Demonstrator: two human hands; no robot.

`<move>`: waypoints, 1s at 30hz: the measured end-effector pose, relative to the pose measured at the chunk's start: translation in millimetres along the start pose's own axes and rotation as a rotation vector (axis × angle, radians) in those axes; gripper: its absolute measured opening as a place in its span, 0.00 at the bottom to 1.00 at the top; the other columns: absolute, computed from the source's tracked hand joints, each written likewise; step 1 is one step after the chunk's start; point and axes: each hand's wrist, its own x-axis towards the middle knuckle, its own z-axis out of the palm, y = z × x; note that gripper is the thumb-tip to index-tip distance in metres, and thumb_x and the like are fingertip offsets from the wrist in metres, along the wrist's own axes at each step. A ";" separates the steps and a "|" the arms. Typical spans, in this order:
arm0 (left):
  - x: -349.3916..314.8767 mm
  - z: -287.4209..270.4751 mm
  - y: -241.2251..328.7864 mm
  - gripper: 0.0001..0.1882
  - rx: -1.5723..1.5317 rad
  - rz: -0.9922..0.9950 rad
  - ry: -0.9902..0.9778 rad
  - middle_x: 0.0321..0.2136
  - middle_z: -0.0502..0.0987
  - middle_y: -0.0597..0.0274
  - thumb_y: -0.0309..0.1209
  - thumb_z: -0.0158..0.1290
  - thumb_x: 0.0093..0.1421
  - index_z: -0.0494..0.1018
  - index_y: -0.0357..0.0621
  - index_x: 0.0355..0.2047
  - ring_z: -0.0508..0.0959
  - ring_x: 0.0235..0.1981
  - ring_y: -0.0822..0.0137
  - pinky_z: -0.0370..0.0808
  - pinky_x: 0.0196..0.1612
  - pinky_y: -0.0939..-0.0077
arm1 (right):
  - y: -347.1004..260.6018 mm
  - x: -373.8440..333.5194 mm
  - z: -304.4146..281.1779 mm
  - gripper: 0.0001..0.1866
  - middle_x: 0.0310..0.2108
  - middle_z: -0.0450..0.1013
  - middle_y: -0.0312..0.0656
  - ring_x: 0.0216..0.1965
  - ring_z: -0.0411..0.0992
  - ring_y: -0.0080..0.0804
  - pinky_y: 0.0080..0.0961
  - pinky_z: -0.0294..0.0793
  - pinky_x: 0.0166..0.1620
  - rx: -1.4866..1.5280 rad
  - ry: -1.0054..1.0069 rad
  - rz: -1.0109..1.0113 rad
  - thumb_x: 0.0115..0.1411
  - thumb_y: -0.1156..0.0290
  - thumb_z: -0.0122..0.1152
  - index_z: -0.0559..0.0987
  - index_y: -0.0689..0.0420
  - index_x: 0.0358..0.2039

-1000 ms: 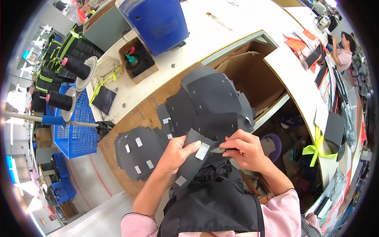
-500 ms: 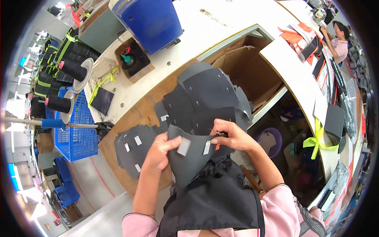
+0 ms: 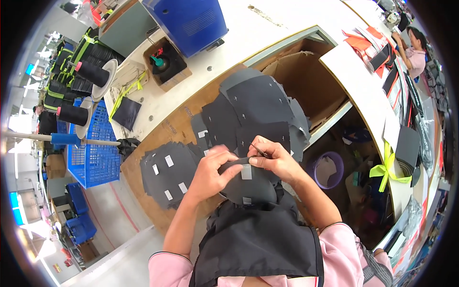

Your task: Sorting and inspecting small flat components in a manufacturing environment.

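In the head view, the dark grey piece (image 3: pixel 260 189) hangs between the two hands, its lower end against the black apron (image 3: pixel 258 248), at the near edge of the brown board (image 3: pixel 165 131). The likeliest trouble is a nick: the right hand (image 3: pixel 271 160) carries a thin dark tool (image 3: pixel 258 149) while also gripping the piece, so a twist of that wrist could bring its point into the fabric or toward the left hand (image 3: pixel 213 172). The piece could also slide down the apron if both pinches loosened, since only the top edge is held. The larger pile (image 3: pixel 260 105), toward the board's right edge, looks loosely stacked; a forward sweep of the knuckles might shift its upper sheets. As for pose, both forearms rise from the lower edge and angle inward, wrists bent, thumbs facing each other. The left thumb and fingers are closed narrowly on the folded top edge, the fingers blurred; the right thumb and forefinger pinch that edge beside the pale patch (image 3: pixel 246 172), the tool lying across the hand.
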 end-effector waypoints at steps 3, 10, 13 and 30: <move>-2.8 3.3 1.5 0.07 -0.424 -0.315 -0.058 0.23 0.75 0.69 0.31 0.54 0.58 0.75 0.39 0.32 0.70 0.25 0.76 0.68 0.29 0.80 | -1.0 -3.9 13.8 0.06 0.31 0.61 0.34 0.31 0.61 0.20 0.18 0.61 0.34 -0.231 0.273 -0.152 0.53 0.77 0.58 0.76 0.61 0.34; -4.0 6.5 13.6 0.10 -0.719 -0.482 0.040 0.23 0.72 0.73 0.31 0.50 0.61 0.74 0.36 0.34 0.67 0.24 0.83 0.65 0.27 0.86 | 2.6 -30.4 13.1 0.22 0.31 0.69 0.41 0.23 0.70 0.36 0.27 0.71 0.28 -0.827 0.429 -0.598 0.43 0.76 0.67 0.74 0.57 0.42; -3.4 7.1 14.1 0.09 -0.670 -0.442 0.025 0.22 0.70 0.74 0.30 0.49 0.61 0.74 0.36 0.34 0.65 0.23 0.84 0.62 0.25 0.87 | -4.5 -30.9 15.3 0.19 0.27 0.69 0.37 0.22 0.70 0.33 0.27 0.69 0.26 -0.947 0.397 -0.634 0.38 0.76 0.68 0.77 0.56 0.35; -87.4 -111.1 -92.8 0.10 0.419 -0.626 0.103 0.28 0.76 0.61 0.35 0.56 0.53 0.78 0.46 0.34 0.75 0.37 0.61 0.65 0.44 0.69 | 40.2 1.2 -22.3 0.06 0.27 0.73 0.41 0.26 0.73 0.28 0.27 0.70 0.28 -0.647 0.440 0.004 0.58 0.71 0.57 0.76 0.59 0.35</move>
